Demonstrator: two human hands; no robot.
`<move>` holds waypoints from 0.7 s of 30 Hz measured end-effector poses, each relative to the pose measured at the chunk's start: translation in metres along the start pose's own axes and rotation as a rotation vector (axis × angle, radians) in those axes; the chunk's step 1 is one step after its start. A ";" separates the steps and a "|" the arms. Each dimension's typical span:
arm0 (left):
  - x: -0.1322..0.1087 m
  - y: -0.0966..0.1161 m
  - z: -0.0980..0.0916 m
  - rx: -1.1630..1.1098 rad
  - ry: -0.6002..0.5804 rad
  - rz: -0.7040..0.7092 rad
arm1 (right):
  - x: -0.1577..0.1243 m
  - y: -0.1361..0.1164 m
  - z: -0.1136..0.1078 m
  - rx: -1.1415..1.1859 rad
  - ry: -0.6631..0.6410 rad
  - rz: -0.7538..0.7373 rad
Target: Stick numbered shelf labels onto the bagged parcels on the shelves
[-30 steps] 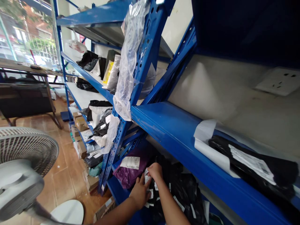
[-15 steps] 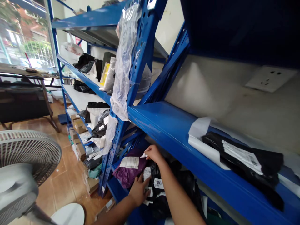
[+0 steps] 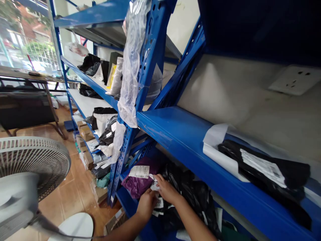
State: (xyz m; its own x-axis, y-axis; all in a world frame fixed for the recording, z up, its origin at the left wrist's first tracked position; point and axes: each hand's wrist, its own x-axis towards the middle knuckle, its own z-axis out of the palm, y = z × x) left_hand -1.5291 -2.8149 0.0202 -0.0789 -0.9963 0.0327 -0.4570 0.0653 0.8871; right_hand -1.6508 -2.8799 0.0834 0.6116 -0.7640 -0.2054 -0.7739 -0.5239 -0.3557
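Observation:
On the lower blue shelf, a purple parcel (image 3: 136, 186) with a white label (image 3: 139, 171) lies beside several black parcels (image 3: 195, 194). My right hand (image 3: 165, 190) is closed on a small white label (image 3: 153, 183), just right of the purple parcel. Close below it, my left hand (image 3: 147, 204) has its fingers bent together at the label's lower edge; what they pinch is too small to make out. A numbered white tag (image 3: 158, 203) shows beside my left fingers, over black plastic.
The blue shelf edge (image 3: 175, 144) runs just above my hands, bearing a black parcel (image 3: 263, 167) on white wrapping. A blue upright (image 3: 147, 63) stands left, with a grey fan (image 3: 32, 167) nearer. Packages fill the far shelves.
My right hand has moved down and slightly right, beside my left hand. My left fingers, spread on the parcels before, are now drawn together. The tag reading 7003 no longer shows.

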 end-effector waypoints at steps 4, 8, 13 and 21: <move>-0.003 0.003 0.001 0.043 -0.010 -0.008 | -0.001 0.004 0.001 -0.153 -0.069 -0.012; -0.010 0.002 0.003 0.111 0.010 0.044 | 0.002 0.006 0.005 -0.269 -0.090 -0.050; -0.017 -0.005 0.010 0.310 0.060 0.110 | 0.003 0.003 0.004 -0.308 -0.079 -0.046; -0.018 -0.005 0.011 0.309 0.037 0.105 | 0.002 0.002 0.005 -0.265 -0.062 -0.059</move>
State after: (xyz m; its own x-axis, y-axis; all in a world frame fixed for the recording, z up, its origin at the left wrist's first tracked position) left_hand -1.5354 -2.7968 0.0100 -0.1104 -0.9843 0.1379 -0.6957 0.1756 0.6966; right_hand -1.6506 -2.8807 0.0774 0.6595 -0.7091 -0.2497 -0.7476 -0.6533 -0.1194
